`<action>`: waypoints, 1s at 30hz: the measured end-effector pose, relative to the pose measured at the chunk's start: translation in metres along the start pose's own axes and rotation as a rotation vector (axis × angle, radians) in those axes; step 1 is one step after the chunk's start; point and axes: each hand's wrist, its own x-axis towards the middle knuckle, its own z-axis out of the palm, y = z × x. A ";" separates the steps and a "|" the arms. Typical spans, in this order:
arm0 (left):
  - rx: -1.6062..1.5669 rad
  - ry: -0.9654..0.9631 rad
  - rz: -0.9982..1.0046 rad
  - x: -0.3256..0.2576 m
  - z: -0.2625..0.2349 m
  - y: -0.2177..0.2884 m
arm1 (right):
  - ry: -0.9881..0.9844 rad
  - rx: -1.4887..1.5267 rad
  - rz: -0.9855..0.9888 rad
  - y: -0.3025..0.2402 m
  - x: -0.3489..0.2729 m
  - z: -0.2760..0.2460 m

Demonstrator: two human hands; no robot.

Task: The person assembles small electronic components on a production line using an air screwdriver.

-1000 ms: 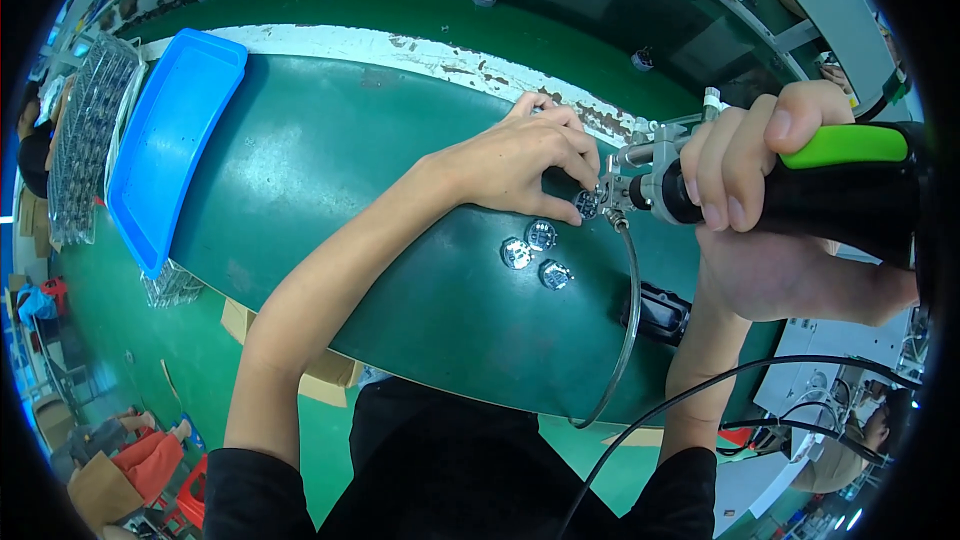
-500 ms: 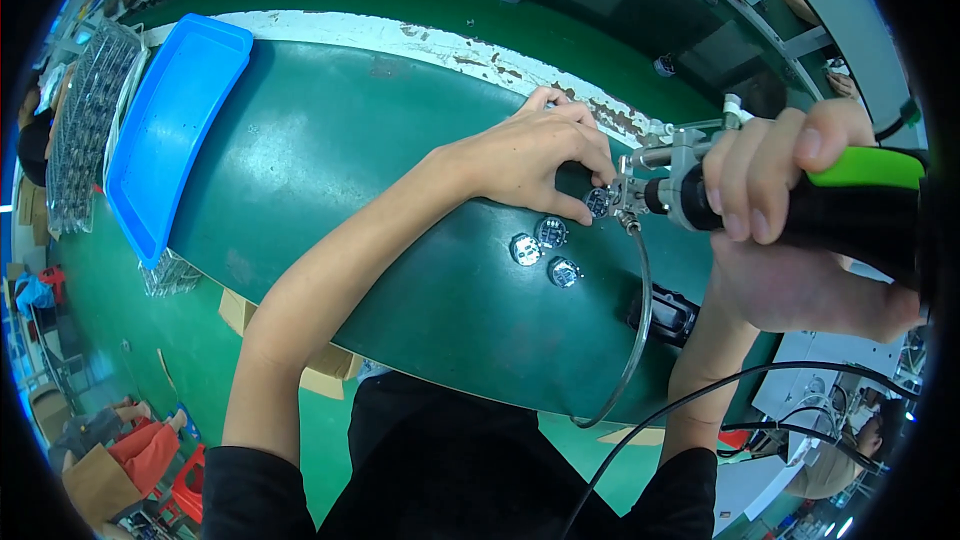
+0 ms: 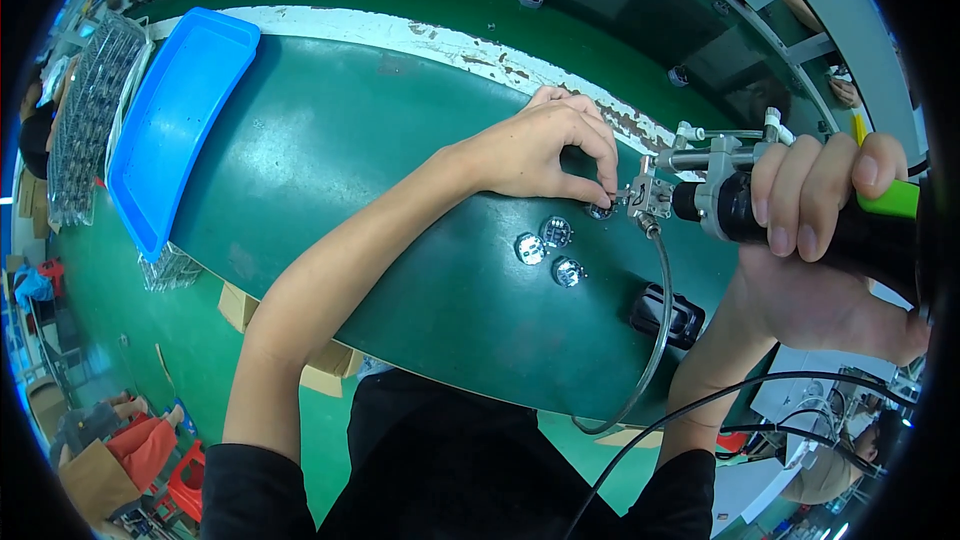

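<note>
Now | L hand [image 3: 545,150] pinches small part [image 3: 600,210] nr bench edge | R hand [image 3: 820,205] grips screwdriver [image 3: 790,215] | open bench [image 3: 330,170] leftward

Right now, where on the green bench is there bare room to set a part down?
The widest bare patch lies between the blue tray and the left forearm, up to the worn white edge strip. It is crowded by the left hand, the three round parts, the black block, the hose and the driver in the right hand.

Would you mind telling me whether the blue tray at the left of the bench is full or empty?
Empty: the blue tray shows only its bare blue floor, with nothing lying inside it.
</note>
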 end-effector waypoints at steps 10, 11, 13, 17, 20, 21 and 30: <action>-0.009 0.019 -0.004 -0.001 0.000 -0.002 | 0.058 -0.020 -0.004 0.000 0.000 0.002; -0.007 0.030 0.003 -0.001 0.000 -0.002 | 0.064 -0.022 -0.005 0.001 0.000 0.003; -0.005 0.043 0.007 -0.001 0.001 -0.002 | 0.075 -0.023 -0.005 0.002 0.000 0.006; 0.006 0.077 0.007 0.001 0.002 -0.004 | 0.098 -0.031 -0.009 0.003 0.001 0.007; -0.003 0.084 -0.002 -0.001 0.002 -0.005 | 0.114 -0.032 -0.009 0.002 -0.001 0.004; -0.007 0.078 -0.006 0.000 0.002 -0.005 | 0.121 -0.036 -0.010 0.003 0.000 0.008; 0.046 0.077 0.003 0.000 0.003 -0.003 | 0.174 -0.054 -0.013 0.003 0.000 0.007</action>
